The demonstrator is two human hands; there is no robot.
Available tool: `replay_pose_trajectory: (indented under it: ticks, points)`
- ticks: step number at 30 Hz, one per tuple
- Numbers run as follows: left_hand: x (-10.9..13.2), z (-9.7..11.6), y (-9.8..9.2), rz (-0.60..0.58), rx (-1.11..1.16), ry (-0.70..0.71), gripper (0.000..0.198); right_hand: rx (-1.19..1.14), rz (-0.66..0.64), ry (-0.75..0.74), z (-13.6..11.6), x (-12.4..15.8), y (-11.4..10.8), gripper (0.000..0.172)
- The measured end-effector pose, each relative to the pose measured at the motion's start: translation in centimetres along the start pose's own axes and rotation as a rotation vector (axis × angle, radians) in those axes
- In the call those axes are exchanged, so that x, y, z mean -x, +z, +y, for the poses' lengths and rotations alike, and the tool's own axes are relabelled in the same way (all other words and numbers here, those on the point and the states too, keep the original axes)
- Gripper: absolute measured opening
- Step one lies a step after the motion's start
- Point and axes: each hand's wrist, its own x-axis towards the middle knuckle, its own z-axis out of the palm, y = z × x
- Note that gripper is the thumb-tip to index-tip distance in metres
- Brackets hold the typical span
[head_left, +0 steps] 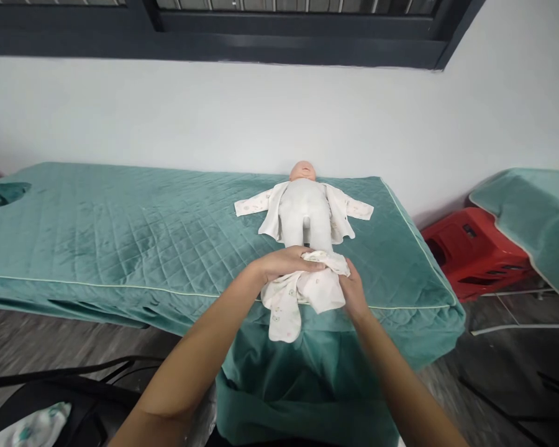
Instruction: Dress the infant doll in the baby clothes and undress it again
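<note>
A baby doll [304, 205] with a pale cloth body lies on its back, head toward the wall. Its arms are in the sleeves of a white printed baby jacket [255, 203], which is spread open at the front. At the doll's feet, my left hand [286, 262] grips the waist of white printed baby pants [286, 304] with the thumb on top. My right hand [353, 288] is closed on the other side of the same pants. The pant legs hang toward me over the bed's near edge, and the doll's feet are hidden behind the bunched fabric.
The doll rests on a massage bed with a green quilted cover [168, 230], which has a face hole at far left. A red plastic stool [477, 254] stands at right beside another green-covered bed [535, 211]. A patterned cloth [35, 428] lies on a black chair at lower left.
</note>
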Motion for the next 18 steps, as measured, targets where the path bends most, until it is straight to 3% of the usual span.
replay_pose_trajectory:
  ticks: [4, 7, 13, 18]
  points:
    - [-0.6, -0.6, -1.5, 0.004, 0.179, 0.041, 0.055, -0.058, 0.098, -0.053, 0.3, -1.8, 0.7, 0.022]
    - [-1.1, -0.1, -2.2, 0.118, 0.169, 0.117, 0.053, -0.022, 0.139, -0.123, 0.8, -3.2, 0.8, 0.021]
    - [-2.6, 1.7, -2.8, 0.390, -0.143, 0.278, 0.036, 0.157, 0.150, -0.194, 0.4, -6.0, 0.1, 0.020]
    - [-4.4, 1.2, -3.0, 0.529, -0.352, 0.359, 0.027, 0.160, 0.094, -0.207, 0.2, -8.7, -0.3, 0.029]
